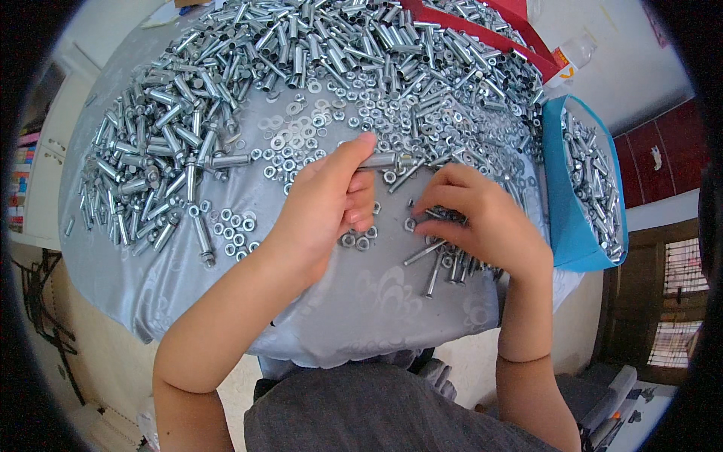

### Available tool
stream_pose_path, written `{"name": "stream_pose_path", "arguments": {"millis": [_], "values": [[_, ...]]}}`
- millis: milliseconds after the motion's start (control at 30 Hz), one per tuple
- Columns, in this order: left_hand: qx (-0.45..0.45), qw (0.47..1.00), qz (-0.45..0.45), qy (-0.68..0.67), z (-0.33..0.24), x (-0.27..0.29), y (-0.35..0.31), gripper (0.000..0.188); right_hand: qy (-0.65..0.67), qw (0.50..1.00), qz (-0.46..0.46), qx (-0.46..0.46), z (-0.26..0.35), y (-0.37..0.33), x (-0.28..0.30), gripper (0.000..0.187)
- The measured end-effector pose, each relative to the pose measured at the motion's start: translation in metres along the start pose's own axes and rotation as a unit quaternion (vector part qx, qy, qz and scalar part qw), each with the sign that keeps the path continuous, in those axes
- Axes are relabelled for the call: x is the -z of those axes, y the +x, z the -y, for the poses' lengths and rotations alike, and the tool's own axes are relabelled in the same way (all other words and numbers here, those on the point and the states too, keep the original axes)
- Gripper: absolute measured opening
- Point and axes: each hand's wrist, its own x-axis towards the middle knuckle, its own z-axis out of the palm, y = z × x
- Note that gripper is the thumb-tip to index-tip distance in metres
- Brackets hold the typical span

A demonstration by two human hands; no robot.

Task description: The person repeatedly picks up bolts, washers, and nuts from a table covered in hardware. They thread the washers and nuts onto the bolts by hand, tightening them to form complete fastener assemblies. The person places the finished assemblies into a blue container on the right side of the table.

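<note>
My left hand [331, 192] is closed round a metal sleeve anchor bolt [380, 161], thumb on top, with its threaded end pointing right. Part of the bolt is hidden in the grip. To the right, my right hand [482, 215] hovers low over a small heap of loose bolts [433, 275] and nuts, its thumb and fingers bent but apart. A hex nut [409, 224] lies by the thumb tip. Several more nuts [361, 242] rest on the cloth just below my left hand.
A silvery patterned cloth [361, 316] covers the round table. Assembled anchors [162, 143] are piled at left, metal sleeves [301, 45] at the back, washers and nuts [407, 113] in the middle. A blue box [553, 181] of bolts stands right; a red box [489, 45] is behind.
</note>
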Motion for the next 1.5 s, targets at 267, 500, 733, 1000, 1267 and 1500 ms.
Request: {"name": "stream_pose_path", "arguments": {"millis": [267, 500, 733, 1000, 1267, 1500], "values": [[-0.01, 1.0, -0.001, 0.005, 0.0, 0.0, 0.002, 0.043, -0.014, 0.999, 0.004, 0.03, -0.003, 0.001, -0.001, 0.019], [-0.021, 1.0, -0.005, 0.019, 0.001, 0.0, 0.0, 0.042, -0.041, 0.993, -0.106, 0.015, 0.002, 0.002, -0.001, 0.018], [-0.044, 0.997, -0.013, 0.057, 0.003, -0.005, -0.001, 0.04, -0.024, 0.974, -0.221, 0.033, 0.009, 0.004, 0.001, 0.023], [-0.041, 0.994, 0.021, 0.095, 0.0, -0.006, -0.004, 0.038, 0.044, 0.966, -0.254, 0.032, 0.011, 0.003, -0.005, 0.025], [-0.044, 0.997, 0.049, 0.051, 0.004, -0.008, -0.007, 0.044, 0.078, 0.953, -0.282, 0.077, 0.012, 0.008, -0.011, 0.024], [-0.024, 0.999, 0.044, 0.018, -0.001, -0.008, -0.007, 0.044, 0.16, 0.933, -0.315, 0.069, 0.005, 0.008, -0.019, 0.026]]}}
